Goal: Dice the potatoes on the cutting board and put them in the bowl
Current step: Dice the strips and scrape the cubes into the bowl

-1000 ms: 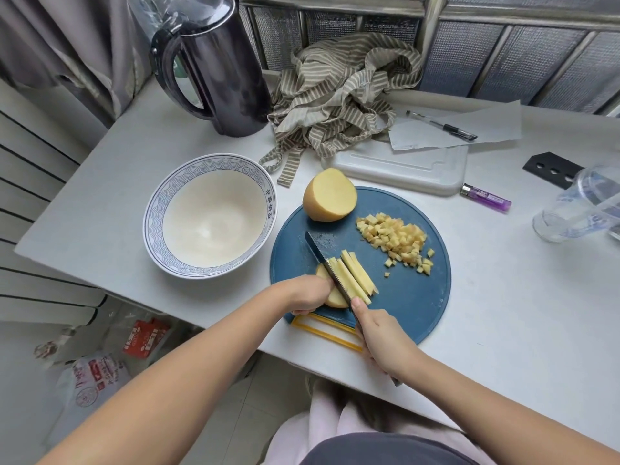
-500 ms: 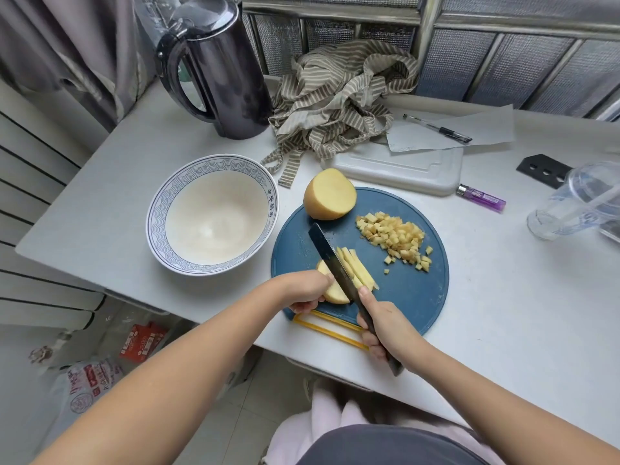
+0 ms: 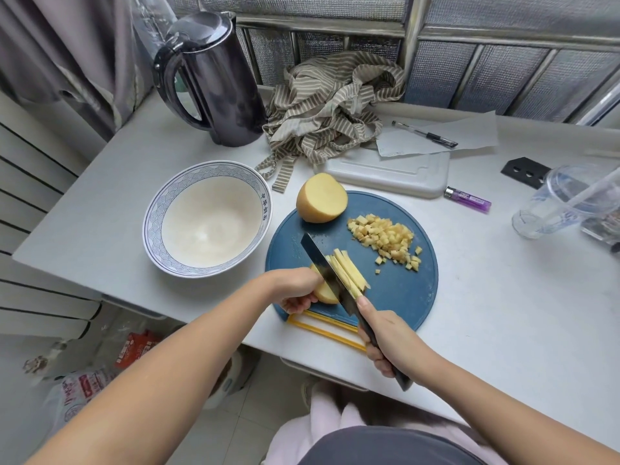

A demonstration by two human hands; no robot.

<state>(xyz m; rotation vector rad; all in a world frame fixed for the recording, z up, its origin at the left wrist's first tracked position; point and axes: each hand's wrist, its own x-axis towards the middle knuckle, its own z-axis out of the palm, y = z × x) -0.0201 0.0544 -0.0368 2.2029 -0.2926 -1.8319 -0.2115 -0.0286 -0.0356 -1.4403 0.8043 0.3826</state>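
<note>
A round blue cutting board lies near the table's front edge. On it my left hand presses down a potato piece. My right hand grips a dark knife whose blade rests in that piece, beside several cut potato strips. A heap of diced potato sits on the board's right half. A half potato stands at the board's far edge. The white bowl with a blue rim stands left of the board with nothing in it.
A dark kettle and a striped cloth stand at the back. A white board, paper with a pen, a purple lighter and a clear plastic cup lie to the right. A yellow frame pokes out under the blue board.
The knife lifted and tilted half a second ago, then came back down into the potato piece a little further left. My left hand has stayed on the piece.
</note>
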